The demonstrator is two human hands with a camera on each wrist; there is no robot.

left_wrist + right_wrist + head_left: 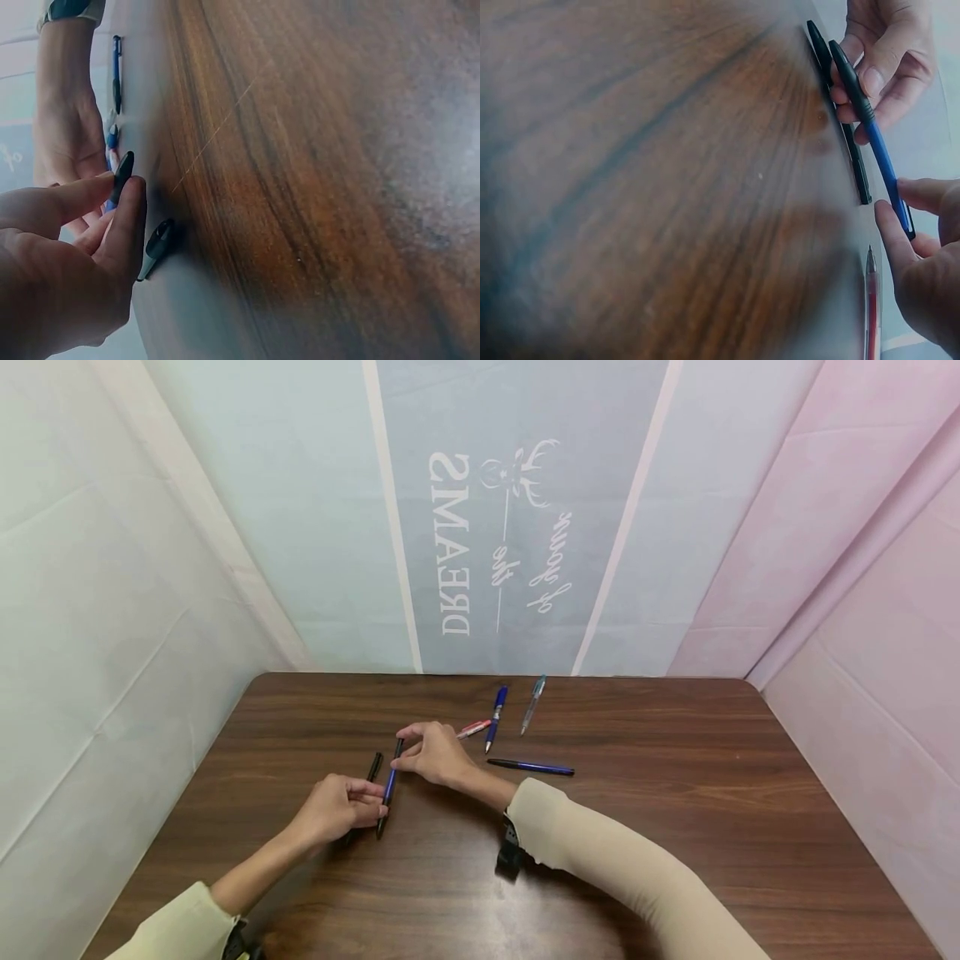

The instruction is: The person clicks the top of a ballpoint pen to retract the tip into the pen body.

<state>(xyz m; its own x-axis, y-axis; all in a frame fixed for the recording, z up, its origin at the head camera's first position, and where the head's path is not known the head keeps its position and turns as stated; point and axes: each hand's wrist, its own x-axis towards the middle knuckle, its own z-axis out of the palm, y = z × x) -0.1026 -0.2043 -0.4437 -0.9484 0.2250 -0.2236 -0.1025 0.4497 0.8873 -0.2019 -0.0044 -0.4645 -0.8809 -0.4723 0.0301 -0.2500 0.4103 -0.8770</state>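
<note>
Between my two hands is a blue pen with black ends. My left hand pinches its black tip end between thumb and fingers. At the far end, the thumb and fingers of my right hand pinch the clip end. In the right wrist view the blue pen slants from one hand to the other, just over the table. A black pen lies on the table close beside it, partly behind my left hand in the head view.
Beyond my right hand lie a red-and-clear pen, a dark blue pen and a clear pen with a teal top. Another blue-and-black pen lies near my right wrist. Cloth hangs behind the brown wooden table.
</note>
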